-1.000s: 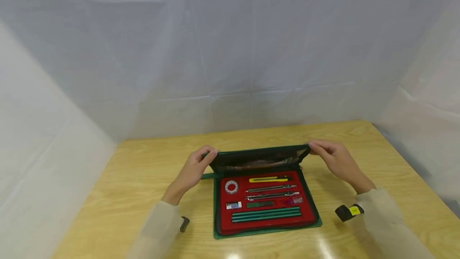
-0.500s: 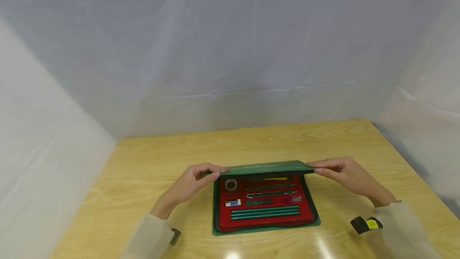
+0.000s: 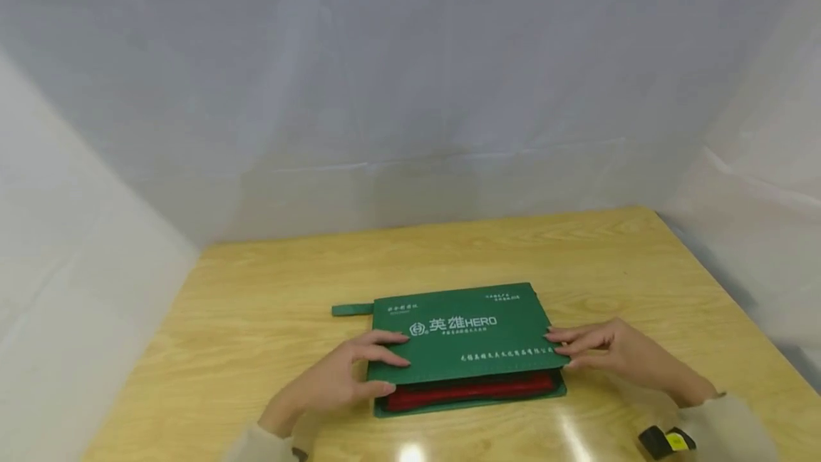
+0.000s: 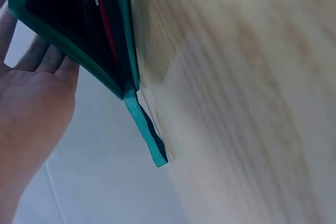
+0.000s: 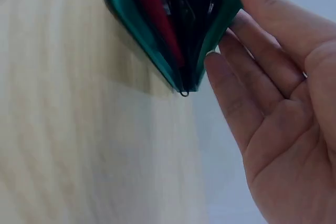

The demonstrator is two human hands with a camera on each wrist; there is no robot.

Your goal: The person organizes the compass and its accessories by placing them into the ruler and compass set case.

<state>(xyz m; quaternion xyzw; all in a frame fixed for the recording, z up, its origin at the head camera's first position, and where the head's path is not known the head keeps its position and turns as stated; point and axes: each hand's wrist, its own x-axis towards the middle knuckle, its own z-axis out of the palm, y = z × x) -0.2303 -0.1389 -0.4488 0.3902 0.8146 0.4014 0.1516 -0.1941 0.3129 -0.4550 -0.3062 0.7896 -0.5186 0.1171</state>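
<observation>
A green zip case [image 3: 449,355] lies on the table with its printed cover folded down over most of it. A gap stays at the front, where the red tray [image 3: 474,391] shows. My left hand [image 3: 336,373] lays extended fingers on the cover's left part, thumb at the front corner. On the opposite side, my right hand [image 3: 616,355] touches the cover's right edge with its fingertips. Both wrist views look into the wedge between cover and base; the right hand's fingers [image 5: 236,95] lie along the outside of the cover. The tools inside are mostly hidden.
A green strap [image 3: 351,310] sticks out from the case's back left corner onto the wooden table [image 3: 269,291]. Pale cloth sheets [image 3: 410,91] stand behind the table and at both sides. A black device with a yellow label [image 3: 667,442] sits by the right wrist.
The raised cover has swung down toward me over the red tray, hiding the pencils and compasses. Both hands have come forward and down with it, their pinch on its edge loosening to fingers laid on it.
</observation>
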